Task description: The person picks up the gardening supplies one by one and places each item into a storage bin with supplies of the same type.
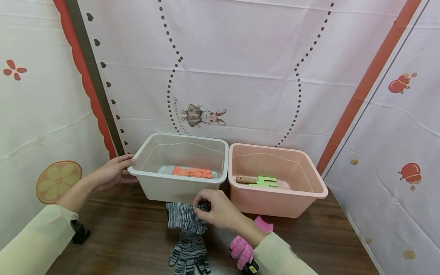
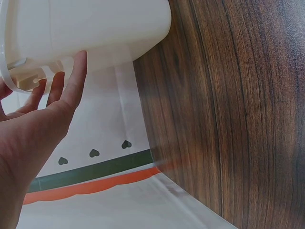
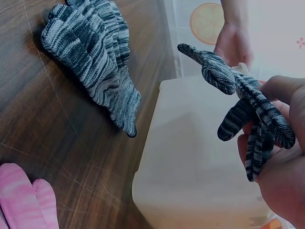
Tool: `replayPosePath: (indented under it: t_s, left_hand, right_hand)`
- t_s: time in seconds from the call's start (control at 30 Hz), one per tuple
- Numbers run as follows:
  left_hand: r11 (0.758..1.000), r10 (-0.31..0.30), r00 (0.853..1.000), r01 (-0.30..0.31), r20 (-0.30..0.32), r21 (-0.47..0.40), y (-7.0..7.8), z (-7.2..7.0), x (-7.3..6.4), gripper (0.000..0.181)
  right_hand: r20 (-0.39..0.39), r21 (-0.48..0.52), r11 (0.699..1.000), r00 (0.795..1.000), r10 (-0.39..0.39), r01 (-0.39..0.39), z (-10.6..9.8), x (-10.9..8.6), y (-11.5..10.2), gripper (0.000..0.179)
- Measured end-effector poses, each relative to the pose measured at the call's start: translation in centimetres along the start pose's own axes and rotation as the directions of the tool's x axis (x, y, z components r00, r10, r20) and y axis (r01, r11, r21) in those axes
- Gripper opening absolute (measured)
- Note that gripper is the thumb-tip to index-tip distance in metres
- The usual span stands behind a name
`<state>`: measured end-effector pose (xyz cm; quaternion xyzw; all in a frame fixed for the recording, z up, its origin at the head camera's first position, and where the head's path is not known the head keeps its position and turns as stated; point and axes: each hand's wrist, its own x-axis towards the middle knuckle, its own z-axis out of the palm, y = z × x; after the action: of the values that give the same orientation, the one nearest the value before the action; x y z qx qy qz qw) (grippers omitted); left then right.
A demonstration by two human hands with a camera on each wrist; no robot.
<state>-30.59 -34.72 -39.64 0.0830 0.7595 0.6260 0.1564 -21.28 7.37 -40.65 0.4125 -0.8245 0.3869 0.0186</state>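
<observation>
My right hand [image 1: 214,210] pinches a grey-and-black striped knit glove [image 1: 183,217] just in front of the white bin [image 1: 146,179]; in the right wrist view its fingers [image 3: 281,90] hold the glove's fingertips [image 3: 238,102] up beside the bin wall [image 3: 190,157]. A second striped glove [image 1: 189,252] lies on the wooden table [image 1: 120,236], also seen as the glove [image 3: 93,52] flat on the wood. My left hand [image 1: 113,172] rests with straight fingers against the white bin's left rim [image 2: 28,78]. An orange glove [image 1: 192,172] lies inside that bin.
A pink bin [image 1: 319,193] stands right of the white one, holding a green garden fork with wooden handle [image 1: 258,180]. A pink glove [image 1: 245,244] lies near my right forearm. Printed cloth walls [image 1: 240,68] close in the back and sides.
</observation>
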Motion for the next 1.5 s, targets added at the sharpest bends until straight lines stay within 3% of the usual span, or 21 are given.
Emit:
replayPosePath:
  t_s: [0.8,1.5]
  left_hand:
    - [1.0,-0.013,1.0,0.013,0.005,-0.013,-0.2,-0.2,0.3,0.075]
    - [1.0,0.007,1.0,-0.007,0.003,-0.017,-0.4,-0.1,0.0,0.072]
  right_hand:
    - [0.011,-0.04,0.998,0.998,-0.054,0.055,-2.0,0.4,-1.0,0.01]
    - [-0.002,-0.016,1.0,1.0,0.005,-0.005,-3.2,1.0,-1.7,0.011]
